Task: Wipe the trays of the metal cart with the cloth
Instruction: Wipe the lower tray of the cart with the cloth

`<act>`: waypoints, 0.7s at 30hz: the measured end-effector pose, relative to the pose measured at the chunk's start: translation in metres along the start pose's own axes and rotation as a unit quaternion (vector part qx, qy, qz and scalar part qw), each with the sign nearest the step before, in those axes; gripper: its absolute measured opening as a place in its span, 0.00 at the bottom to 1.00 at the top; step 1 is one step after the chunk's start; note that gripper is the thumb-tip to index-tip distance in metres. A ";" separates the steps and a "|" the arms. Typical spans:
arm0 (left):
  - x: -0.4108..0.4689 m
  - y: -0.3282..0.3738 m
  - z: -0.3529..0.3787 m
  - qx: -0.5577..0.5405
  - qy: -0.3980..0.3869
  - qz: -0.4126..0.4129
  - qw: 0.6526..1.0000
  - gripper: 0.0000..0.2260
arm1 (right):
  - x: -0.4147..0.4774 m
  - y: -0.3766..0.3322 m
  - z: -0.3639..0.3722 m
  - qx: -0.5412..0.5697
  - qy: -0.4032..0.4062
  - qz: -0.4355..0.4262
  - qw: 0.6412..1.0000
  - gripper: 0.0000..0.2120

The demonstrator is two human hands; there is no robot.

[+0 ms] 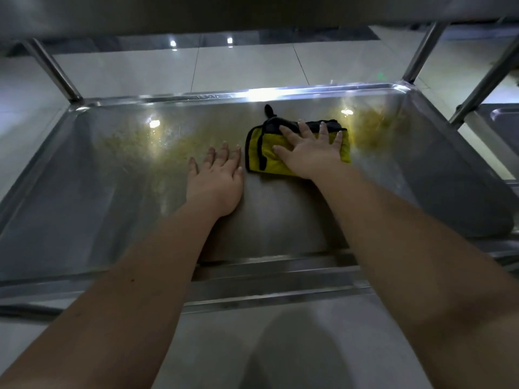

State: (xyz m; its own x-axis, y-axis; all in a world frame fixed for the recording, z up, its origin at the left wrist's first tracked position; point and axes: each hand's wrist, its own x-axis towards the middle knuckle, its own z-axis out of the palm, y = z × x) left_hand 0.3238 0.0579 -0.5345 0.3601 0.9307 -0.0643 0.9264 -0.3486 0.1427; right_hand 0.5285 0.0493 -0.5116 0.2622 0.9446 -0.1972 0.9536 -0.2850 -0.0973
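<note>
Two bare forearms (126,290) reach away from me over the near rim of the lower tray (252,273) of the metal cart. Just left of the cloth (261,153), the left hand (214,179) lies flat on bare steel, fingers straight and slightly spread, holding nothing. The right hand (311,153) presses palm-down on the cloth itself, fingers splayed across its top rather than curled round it. That cloth is yellow with black edging, folded into a pad, and sits on the tray floor a little right of the middle.

Steel on the near side of the cloth looks fairly clean and dull grey. Far left of the cloth a yellowish smear (146,147) spreads over the metal, and another smear (373,127) lies just beyond its right end, so I judge this tray only partly wiped, with the far half left to do. Beyond the cloth runs the far rim, then pale floor tiles (252,68). Above hangs the upper tray (224,12); I cannot tell whether it has been wiped.
</note>
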 end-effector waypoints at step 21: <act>0.045 0.082 -0.016 0.015 -0.021 0.049 0.998 0.24 | -0.018 0.074 -0.002 0.009 0.034 0.076 0.996 0.32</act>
State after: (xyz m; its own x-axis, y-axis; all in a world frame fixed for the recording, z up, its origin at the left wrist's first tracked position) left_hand 0.4137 0.0726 -0.5104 0.4523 0.8870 -0.0927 0.8894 -0.4409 0.1209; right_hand 0.5948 0.0120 -0.5131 0.4133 0.8991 -0.1441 0.8994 -0.4278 -0.0894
